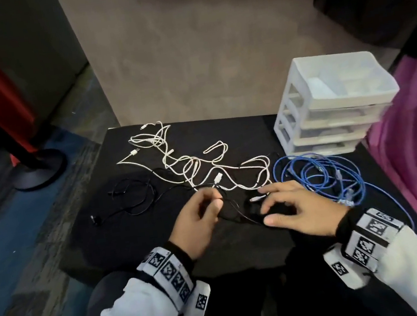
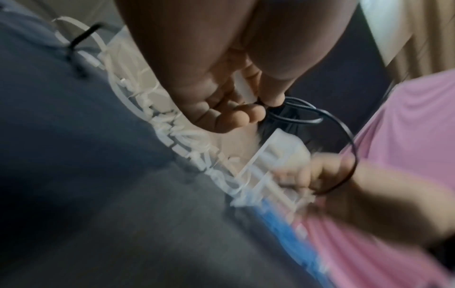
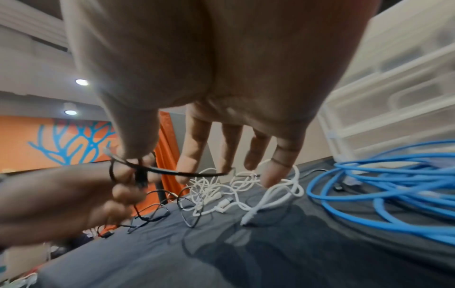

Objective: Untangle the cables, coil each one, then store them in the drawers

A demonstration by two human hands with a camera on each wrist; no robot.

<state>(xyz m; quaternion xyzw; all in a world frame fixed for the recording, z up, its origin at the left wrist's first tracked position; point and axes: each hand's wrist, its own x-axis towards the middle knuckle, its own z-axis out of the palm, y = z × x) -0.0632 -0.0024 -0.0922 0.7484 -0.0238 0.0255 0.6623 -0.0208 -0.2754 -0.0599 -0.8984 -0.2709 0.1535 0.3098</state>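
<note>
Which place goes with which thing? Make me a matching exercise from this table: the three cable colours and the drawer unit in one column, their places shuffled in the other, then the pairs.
Things
1. black cable
2. white cables
3. blue cable
4. drawer unit

Places
A. far right corner of the table
B. loose loops in front of the drawers, by the right hand
C. tangle across the table's middle
D. left part of the table, one stretch pinched in the left hand

Pairs: 1-D, 2-C, 3-B, 4-A
</note>
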